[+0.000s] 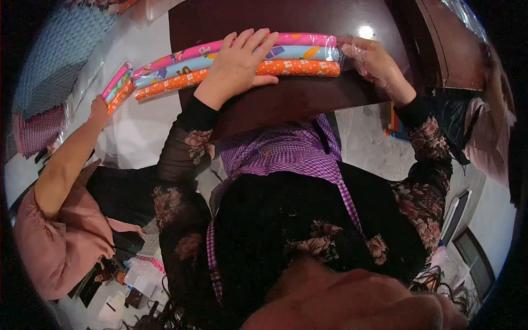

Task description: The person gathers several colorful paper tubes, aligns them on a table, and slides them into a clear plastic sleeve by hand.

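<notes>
Three rolls of patterned wrapping paper (302, 53), pink, light blue and orange, lie side by side across the dark tabletop. Clear plastic encloses them, and its loose end (352, 54) extends past their right ends. My left hand (236, 65) rests flat over the middle of the rolls, fingers spread and thumb on the orange one. At the right end, my right hand (377, 63) has its fingers closed on the clear plastic, beside the roll ends. Some of its fingertips are hard to make out through the shiny film.
To the left, another person's hand (99, 109) holds a similar bundle of rolls (118, 87) by the white table (159, 118). Blue textured material (63, 55) is piled at the far left. A brown wooden box-like piece (451, 44) stands at the right.
</notes>
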Available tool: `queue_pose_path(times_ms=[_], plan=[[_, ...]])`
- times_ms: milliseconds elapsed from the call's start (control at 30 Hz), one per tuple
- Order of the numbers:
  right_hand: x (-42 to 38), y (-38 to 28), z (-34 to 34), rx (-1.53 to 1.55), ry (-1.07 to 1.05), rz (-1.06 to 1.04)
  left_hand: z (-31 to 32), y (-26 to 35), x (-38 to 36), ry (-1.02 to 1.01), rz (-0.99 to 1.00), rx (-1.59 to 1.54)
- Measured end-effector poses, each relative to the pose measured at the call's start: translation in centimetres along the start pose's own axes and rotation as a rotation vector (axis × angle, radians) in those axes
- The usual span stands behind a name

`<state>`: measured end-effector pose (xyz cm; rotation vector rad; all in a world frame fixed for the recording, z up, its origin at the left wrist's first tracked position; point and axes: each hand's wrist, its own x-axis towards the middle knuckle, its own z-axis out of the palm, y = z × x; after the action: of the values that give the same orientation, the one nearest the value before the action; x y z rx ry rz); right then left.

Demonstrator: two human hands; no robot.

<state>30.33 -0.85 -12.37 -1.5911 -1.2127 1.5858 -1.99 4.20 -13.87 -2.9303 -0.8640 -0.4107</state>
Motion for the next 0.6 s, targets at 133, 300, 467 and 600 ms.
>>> queue_pose_path(times_ms=[133,300,467,600], plan=[[1.0,-0.1,0.7,-0.031,0.063,0.016,-0.2,0.0,0.0,-0.05,-0.013,-0.01],[1.2,-0.9,0.9,0.046,0.029,0.104,-0.2,0.2,0.0,-0.065,-0.022,-0.01],[1.1,-1.1,1.0,0.014,0.051,0.084,-0.3,0.4,0.0,-0.067,-0.023,0.017],[2.7,0.4,-0.4,0.089,-0.025,0.136,-0.4,0.4,-0.1,-0.068,-0.021,0.016]])
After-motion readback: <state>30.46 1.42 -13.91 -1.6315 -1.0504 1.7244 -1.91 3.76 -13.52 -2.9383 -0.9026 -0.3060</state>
